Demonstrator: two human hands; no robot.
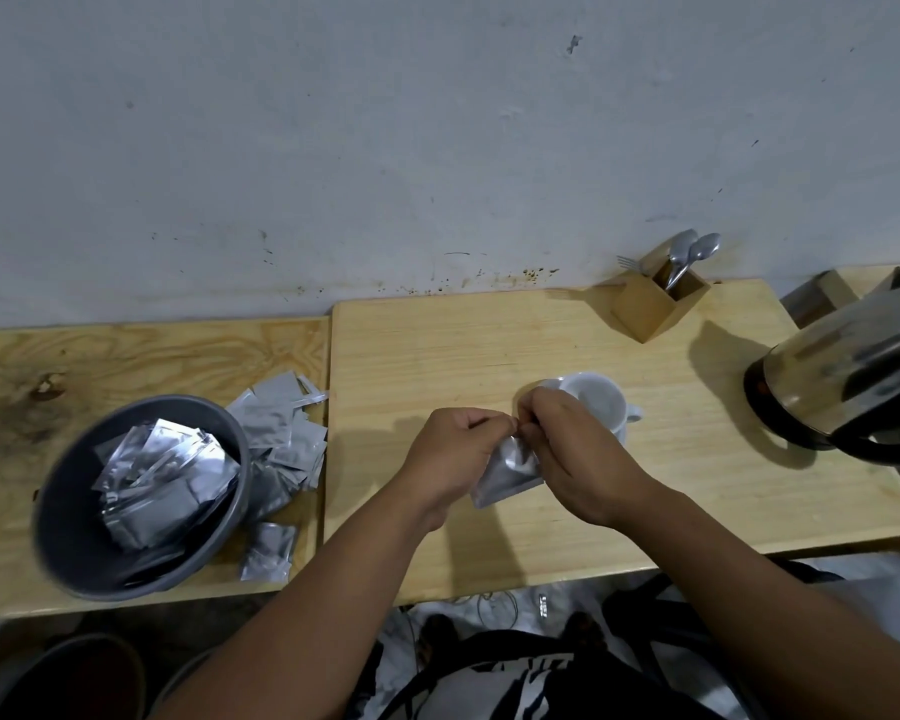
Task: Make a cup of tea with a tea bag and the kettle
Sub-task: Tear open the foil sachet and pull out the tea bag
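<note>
A silver foil tea bag sachet (507,476) hangs between both hands over the right wooden table. My left hand (450,454) pinches its top edge from the left, and my right hand (575,449) pinches the same edge from the right. Just behind my right hand stands a white cup (596,400), partly hidden by the fingers, its handle pointing right. The steel kettle (848,376) with a black base and handle stands at the table's right edge.
A grey bowl (68,517) holding several foil sachets sits on the left table (141,356), with more sachets (281,433) spilled beside it. A wooden holder (653,304) with spoons and a fork stands by the wall. Small boxes (822,298) lie behind the kettle.
</note>
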